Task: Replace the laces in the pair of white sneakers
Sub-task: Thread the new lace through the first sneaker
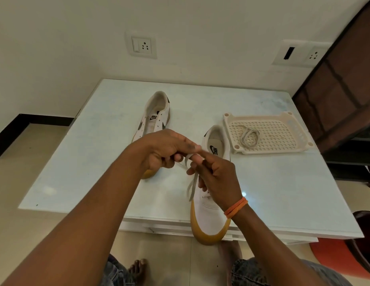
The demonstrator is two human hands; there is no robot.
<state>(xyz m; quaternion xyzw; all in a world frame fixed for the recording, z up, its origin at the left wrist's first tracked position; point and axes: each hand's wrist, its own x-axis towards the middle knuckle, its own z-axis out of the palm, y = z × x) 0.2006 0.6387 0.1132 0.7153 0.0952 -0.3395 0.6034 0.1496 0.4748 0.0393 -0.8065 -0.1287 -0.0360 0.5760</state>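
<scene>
Pinching a grey lace (191, 183) between left hand (166, 150) and right hand (216, 175), above the near sneaker (209, 215) at the table (97, 162) edge. Lying farther back, the other sneaker (154, 115); resting coiled in the beige tray (268, 132), a second lace (249, 137).

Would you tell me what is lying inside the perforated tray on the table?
Inside the tray lies one coiled lace, loosely looped on the left part of its perforated floor. The rest of the floor shows bare. Nothing covers the tray, so nothing in it is hidden.
</scene>
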